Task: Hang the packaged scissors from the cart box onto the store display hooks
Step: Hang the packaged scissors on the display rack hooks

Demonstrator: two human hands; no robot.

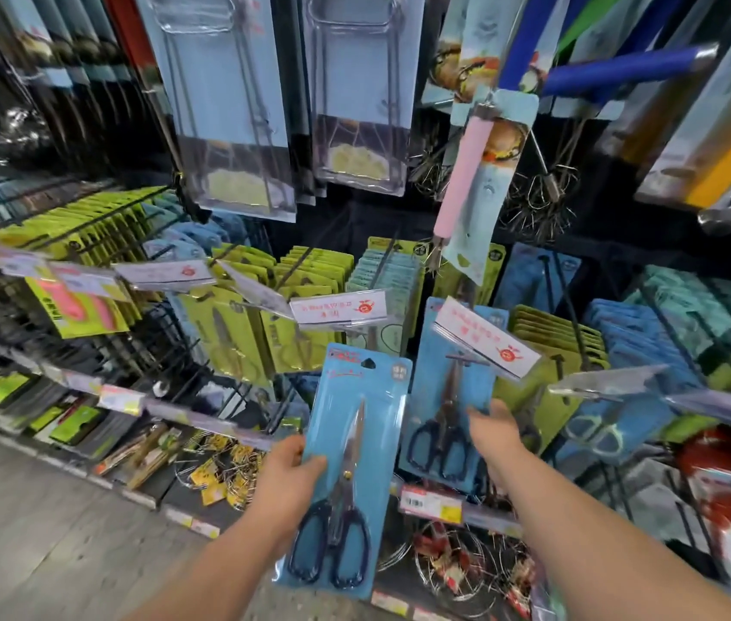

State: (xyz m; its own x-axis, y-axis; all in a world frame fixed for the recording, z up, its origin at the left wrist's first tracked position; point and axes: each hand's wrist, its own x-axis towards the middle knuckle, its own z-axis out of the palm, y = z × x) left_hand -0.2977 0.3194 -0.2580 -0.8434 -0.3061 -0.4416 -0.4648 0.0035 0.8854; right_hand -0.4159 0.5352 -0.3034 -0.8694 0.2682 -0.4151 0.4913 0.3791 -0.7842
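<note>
My left hand (285, 479) grips a blue blister pack of dark-handled scissors (350, 468) by its left edge, holding it upright in front of the display. To its right, a matching blue scissors pack (442, 423) hangs on a display hook (466, 358) under a white price tag (486, 336). My right hand (495, 434) rests against the right side of that hanging pack, fingers spread, palm toward it. The cart box is out of view.
Rows of hooks carry yellow-green packs (305, 280), teal packs (388, 280) and blue packs (637, 333). Packaged tongs (229, 105) and whisks (538, 195) hang above. A shelf edge with price labels (430, 502) runs below; grey floor (41, 531) lies left.
</note>
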